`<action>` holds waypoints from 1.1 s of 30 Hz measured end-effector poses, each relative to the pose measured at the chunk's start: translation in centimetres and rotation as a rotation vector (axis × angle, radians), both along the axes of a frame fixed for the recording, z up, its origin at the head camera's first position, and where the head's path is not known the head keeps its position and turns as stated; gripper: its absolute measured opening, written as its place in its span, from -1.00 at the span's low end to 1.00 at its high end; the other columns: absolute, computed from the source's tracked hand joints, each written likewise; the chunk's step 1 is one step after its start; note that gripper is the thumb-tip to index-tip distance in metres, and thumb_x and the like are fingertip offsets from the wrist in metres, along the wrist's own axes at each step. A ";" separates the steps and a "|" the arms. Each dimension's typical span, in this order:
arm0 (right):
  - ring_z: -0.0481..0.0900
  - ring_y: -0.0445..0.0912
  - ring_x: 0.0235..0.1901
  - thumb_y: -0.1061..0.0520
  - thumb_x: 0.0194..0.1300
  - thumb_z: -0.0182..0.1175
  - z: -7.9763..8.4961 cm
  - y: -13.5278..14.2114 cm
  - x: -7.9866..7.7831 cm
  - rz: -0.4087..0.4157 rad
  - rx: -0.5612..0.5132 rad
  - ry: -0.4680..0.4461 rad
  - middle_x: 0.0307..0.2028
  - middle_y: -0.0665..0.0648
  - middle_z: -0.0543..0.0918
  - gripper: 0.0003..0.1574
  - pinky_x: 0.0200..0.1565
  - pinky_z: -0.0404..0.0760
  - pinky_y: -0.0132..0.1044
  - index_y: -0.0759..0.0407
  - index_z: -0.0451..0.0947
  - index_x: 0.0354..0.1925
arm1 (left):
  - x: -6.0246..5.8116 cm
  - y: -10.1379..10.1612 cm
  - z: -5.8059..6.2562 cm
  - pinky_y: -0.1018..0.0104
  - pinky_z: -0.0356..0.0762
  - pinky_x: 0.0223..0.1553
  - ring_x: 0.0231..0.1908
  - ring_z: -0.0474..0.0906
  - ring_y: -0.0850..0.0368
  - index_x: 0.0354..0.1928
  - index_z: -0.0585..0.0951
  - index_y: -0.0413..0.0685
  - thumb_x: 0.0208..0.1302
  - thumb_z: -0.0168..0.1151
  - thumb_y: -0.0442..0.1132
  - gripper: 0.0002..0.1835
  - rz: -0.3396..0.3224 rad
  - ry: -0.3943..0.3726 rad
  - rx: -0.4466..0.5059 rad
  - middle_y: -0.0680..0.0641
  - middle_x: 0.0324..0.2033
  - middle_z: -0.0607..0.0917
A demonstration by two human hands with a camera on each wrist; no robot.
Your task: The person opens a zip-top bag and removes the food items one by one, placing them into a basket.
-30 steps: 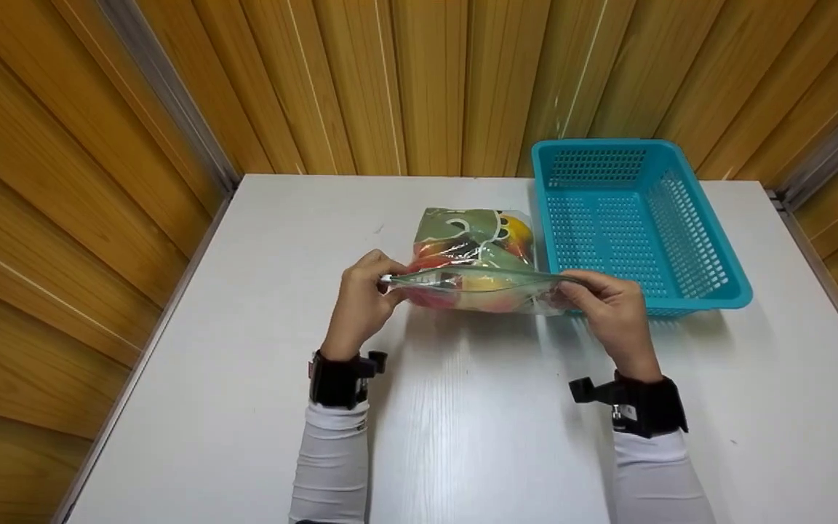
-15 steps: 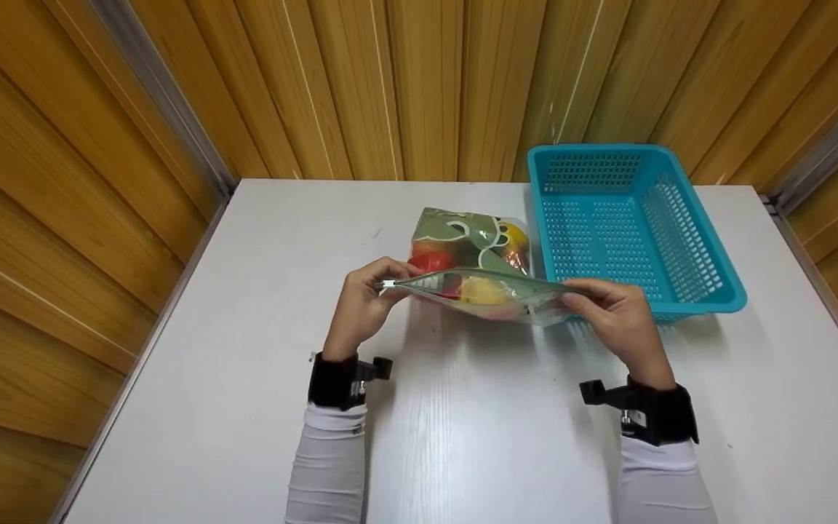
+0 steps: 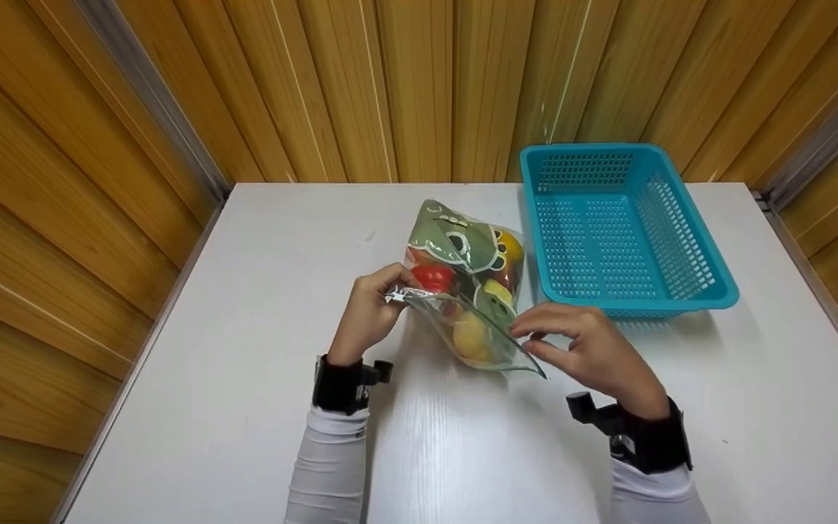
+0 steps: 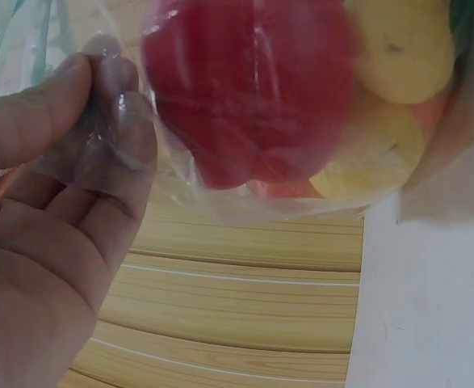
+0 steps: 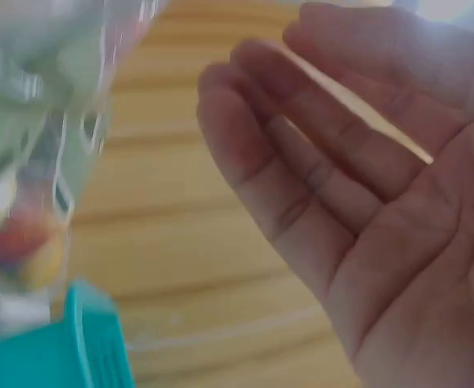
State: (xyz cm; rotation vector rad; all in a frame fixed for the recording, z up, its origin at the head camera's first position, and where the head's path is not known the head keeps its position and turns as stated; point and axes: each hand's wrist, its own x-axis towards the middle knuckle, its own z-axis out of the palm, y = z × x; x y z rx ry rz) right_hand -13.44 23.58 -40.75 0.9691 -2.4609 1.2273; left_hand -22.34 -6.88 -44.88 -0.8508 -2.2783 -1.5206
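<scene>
Blurred bag in right-wrist view

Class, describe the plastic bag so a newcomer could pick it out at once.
On the white table, find the turquoise basket. Just left of it in the head view is the plastic bag, one end of its mouth pinched by the left hand. Unlike the basket, it is see-through, with green printing outlined in white.

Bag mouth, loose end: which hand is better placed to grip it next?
Probably the right hand: it holds nothing and is close beside that end of the bag. The left hand is occupied, pinching the opposite end by the white slider.
</scene>
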 end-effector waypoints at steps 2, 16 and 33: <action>0.73 -0.05 -0.21 0.46 0.18 0.38 -0.2 -1.0 0.0 0.039 0.060 0.033 -0.20 0.08 0.78 -0.72 -0.13 0.69 -0.35 0.20 0.78 -0.18 | -0.1 0.0 0.0 0.32 0.57 -0.24 -0.35 0.59 0.16 -0.37 0.64 -0.27 0.02 0.24 -0.73 -0.74 -0.003 -0.007 -0.007 -0.09 -0.41 0.75; 0.57 0.24 0.24 0.46 0.39 0.08 -3.0 -5.3 -1.2 0.134 0.324 -0.148 0.21 0.36 0.62 -0.50 0.23 0.54 0.07 0.44 0.52 0.28 | 0.0 -0.4 0.1 0.31 0.56 -0.26 -0.35 0.56 0.17 -0.39 0.63 -0.26 0.02 0.21 -0.74 -0.74 -0.022 -0.028 -0.044 -0.08 -0.41 0.73; 0.64 0.25 0.15 0.48 0.21 0.33 -4.0 -4.5 -2.6 -0.198 0.257 -0.043 0.10 0.36 0.69 -0.55 0.13 0.62 0.02 0.47 0.64 0.09 | -0.4 -1.1 -0.5 0.12 0.70 -0.12 -0.24 0.73 0.03 -0.34 0.65 -0.24 -0.02 0.12 -0.80 -0.64 -0.027 -0.139 -0.152 -0.11 -0.32 0.81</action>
